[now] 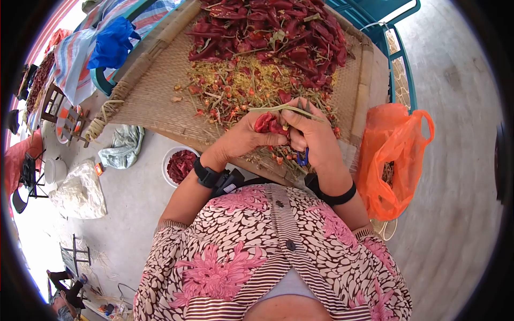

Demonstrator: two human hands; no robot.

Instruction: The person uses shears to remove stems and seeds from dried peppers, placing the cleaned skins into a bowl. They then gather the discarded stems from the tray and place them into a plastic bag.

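My left hand (243,134) is closed around a dried red chili pepper (264,123), low over the woven mat. Against it, my right hand (318,136) grips a small pair of scissors; a blue handle (303,158) shows below the fingers and dark blades (303,106) stick out above. A pale dry stem (278,108) crosses above both hands, touching the right fingers. Just beyond lie chili scraps and yellow seeds (257,77). Behind them rises a heap of dried red chilies (273,32). My fingers hide part of the chili and most of the scissors.
The woven mat (144,107) has a rolled edge and rests on a teal metal frame (400,53). An orange plastic bag (391,155) hangs at right. Below left stands a white bowl of red pieces (181,166). Other bags and a person (67,299) are farther left.
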